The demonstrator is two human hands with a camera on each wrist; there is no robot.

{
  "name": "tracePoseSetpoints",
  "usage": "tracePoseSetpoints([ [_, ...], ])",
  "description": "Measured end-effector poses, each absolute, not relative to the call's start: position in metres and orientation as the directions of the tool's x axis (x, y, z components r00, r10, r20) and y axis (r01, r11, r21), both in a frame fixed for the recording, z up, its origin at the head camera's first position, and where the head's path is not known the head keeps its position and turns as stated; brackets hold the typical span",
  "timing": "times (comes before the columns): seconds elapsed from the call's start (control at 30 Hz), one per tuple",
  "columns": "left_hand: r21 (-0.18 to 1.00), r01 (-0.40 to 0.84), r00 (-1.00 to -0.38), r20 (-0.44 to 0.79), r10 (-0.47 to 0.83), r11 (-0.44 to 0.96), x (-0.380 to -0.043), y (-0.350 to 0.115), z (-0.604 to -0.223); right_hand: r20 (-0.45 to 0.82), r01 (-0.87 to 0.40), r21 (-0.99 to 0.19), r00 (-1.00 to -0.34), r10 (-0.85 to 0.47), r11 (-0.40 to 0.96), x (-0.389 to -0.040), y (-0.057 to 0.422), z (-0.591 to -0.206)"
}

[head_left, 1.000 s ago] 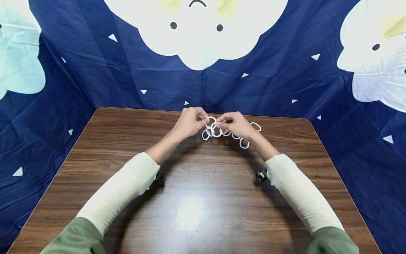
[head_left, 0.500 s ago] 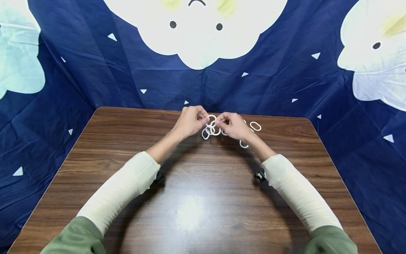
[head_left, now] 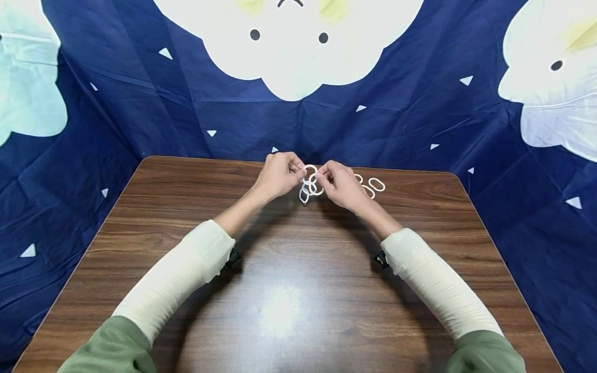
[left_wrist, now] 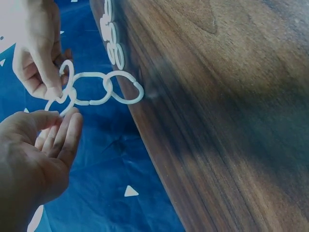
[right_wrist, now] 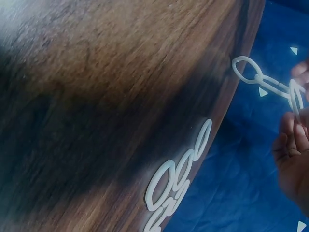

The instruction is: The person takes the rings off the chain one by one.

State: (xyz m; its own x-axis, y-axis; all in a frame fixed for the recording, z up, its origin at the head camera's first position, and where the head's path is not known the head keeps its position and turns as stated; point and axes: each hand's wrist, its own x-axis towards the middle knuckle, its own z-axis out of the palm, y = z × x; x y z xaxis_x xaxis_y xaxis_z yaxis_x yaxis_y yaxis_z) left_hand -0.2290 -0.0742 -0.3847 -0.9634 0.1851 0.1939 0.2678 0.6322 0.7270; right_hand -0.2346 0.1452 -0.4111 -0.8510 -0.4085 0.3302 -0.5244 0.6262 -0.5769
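My left hand [head_left: 277, 176] pinches a white plastic chain link [head_left: 310, 166] between thumb and fingertips above the table's far edge. Close on its right, my right hand [head_left: 342, 187] pinches another white link with thumb and index finger. In the left wrist view these two links cross each other at the fingertips. A hooked-together link [left_wrist: 91, 103] hangs from them, with an end link [left_wrist: 140, 92] through it. The right wrist view also shows this short chain dangling, though the right fingers partly hide the held link.
Several loose white links [right_wrist: 150, 188] lie on the wooden table [head_left: 280, 259] near its far edge, beside and partly behind the right hand and forearm. A blue cloth [head_left: 396, 119] with white cloud shapes stands behind and at the sides.
Both hands have risen slightly toward the far edge with the linked pieces. The right hand has turned and shifted, its forearm now covering loose links that showed below it before.
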Motion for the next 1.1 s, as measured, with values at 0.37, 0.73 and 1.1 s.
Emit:
tracePoseSetpoints([
  [0.37,0.751,0.255,-0.966,0.179,0.184,0.609,-0.23,-0.075,-0.383,0.403,-0.592,-0.528,-0.805,-0.434,0.609,-0.236,0.148,-0.414],
  [0.73,0.749,0.277,-0.96,0.189,0.206,0.602,-0.23,-0.078,-0.382,0.391,-0.575,-0.574,-0.818,-0.421,0.584,-0.236,0.151,-0.415],
  [1.1,0.729,0.338,-0.94,0.231,0.251,0.595,-0.233,-0.08,-0.381,0.328,-0.464,-0.681,-0.885,-0.332,0.566,-0.233,0.172,-0.413],
])
